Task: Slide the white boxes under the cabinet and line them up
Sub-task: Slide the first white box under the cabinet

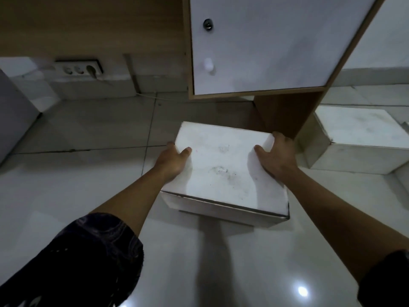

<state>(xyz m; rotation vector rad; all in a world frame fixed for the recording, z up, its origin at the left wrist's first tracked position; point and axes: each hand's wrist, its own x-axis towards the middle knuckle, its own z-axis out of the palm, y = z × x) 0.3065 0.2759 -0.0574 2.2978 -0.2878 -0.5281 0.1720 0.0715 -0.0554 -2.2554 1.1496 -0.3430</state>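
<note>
A white box [223,171] lies on the tiled floor just in front of the cabinet [261,45], its far edge near the cabinet's wooden side panel [287,111]. My left hand [173,161] clasps the box's left side, thumb on top. My right hand [276,155] clasps the right side near the far corner, thumb on the lid. A second white box [358,134] stands on the floor to the right of the side panel.
The cabinet has a white door with a lock and a small knob, and open space beneath it. A power strip [78,69] lies at the wall to the left. A grey object [13,116] stands at the far left. Glossy floor tiles stretch toward me.
</note>
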